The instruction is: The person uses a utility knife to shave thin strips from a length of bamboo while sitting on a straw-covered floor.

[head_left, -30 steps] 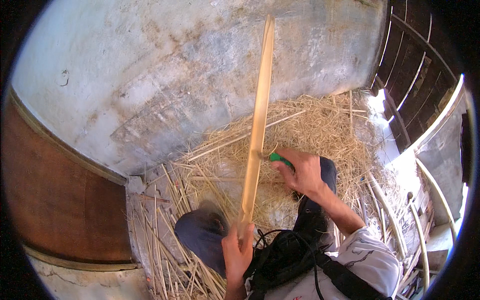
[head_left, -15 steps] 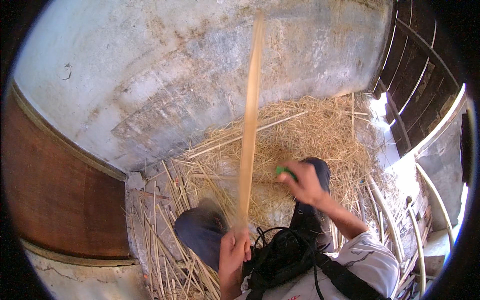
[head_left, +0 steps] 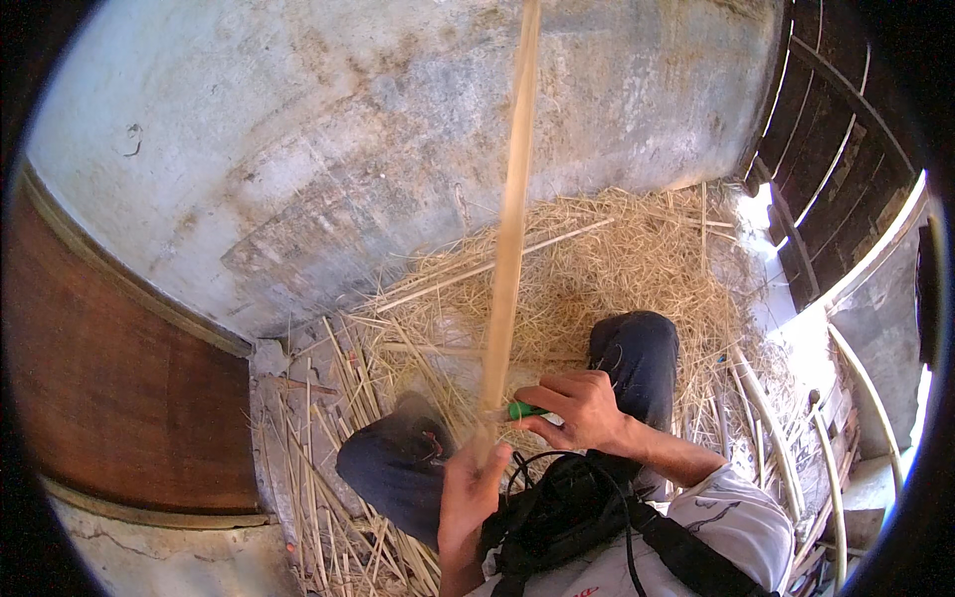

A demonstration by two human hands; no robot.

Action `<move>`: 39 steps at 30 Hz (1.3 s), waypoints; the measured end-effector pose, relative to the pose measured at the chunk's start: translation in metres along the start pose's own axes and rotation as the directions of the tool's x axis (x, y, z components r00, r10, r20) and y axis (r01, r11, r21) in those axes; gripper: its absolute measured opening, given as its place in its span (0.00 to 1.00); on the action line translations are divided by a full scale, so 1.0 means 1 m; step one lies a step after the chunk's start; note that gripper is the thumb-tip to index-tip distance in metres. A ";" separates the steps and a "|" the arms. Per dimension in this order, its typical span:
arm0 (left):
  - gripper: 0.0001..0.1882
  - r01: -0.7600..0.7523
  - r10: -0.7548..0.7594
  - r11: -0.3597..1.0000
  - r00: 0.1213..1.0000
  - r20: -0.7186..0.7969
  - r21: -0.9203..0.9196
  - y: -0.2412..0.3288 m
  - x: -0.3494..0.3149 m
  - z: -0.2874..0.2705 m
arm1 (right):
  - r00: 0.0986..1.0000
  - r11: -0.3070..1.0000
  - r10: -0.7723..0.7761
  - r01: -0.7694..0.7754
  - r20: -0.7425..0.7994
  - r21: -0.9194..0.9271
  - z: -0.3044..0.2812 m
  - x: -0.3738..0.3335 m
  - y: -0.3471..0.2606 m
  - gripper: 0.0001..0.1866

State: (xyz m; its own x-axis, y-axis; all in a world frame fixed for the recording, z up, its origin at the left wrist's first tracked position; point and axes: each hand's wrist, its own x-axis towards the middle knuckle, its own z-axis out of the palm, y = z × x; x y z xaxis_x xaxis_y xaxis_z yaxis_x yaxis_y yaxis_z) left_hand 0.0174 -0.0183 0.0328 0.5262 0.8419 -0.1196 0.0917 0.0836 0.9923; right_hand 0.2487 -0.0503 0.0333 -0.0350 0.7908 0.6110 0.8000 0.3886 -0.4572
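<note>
My left hand (head_left: 470, 495) is closed round the lower end of a long, pale bamboo strip (head_left: 512, 219). The strip stands nearly upright between my knees and runs up past the top of the view, slightly blurred. My right hand (head_left: 582, 410) grips a green-handled knife (head_left: 527, 409), its fingers wrapped over the handle. The knife's thin, blurred end meets the strip just above my left hand; its exact edge is hard to make out. Both of my knees are bent, one on each side of the strip.
A heap of straw-like shavings (head_left: 637, 259) covers the floor ahead, against a stained plaster wall (head_left: 348, 129). Several thin bamboo strips (head_left: 323, 488) lie at the left. A brown panel (head_left: 129, 368) borders the left side; curved poles (head_left: 766, 428) lie at the right.
My right hand has moved down and left, bringing the green-handled knife against the strip. The strip has risen and shifted slightly right. My right knee has moved outward.
</note>
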 end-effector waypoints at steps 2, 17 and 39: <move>0.12 0.034 -0.034 0.999 0.999 0.028 -0.010 0.001 0.000 -0.002 | 1.000 1.000 -0.011 0.011 -0.018 -0.013 -0.003 0.001 -0.002 0.19; 0.13 0.146 -0.139 0.988 0.985 0.099 -0.058 0.011 -0.003 -0.007 | 0.998 0.996 -0.026 0.021 -0.060 -0.087 -0.011 0.010 -0.005 0.20; 0.15 0.186 -0.183 0.979 0.982 0.043 -0.087 -0.008 -0.012 -0.016 | 0.965 0.954 0.257 -0.247 -0.041 0.170 -0.034 0.035 0.042 0.19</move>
State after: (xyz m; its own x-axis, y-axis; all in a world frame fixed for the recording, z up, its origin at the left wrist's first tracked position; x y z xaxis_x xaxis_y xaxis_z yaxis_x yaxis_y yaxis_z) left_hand -0.0033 -0.0205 0.0271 0.5360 0.7889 -0.3007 0.1143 0.2851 0.9517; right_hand 0.3012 -0.0223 0.0572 0.1969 0.8439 0.4991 0.6701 0.2558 -0.6968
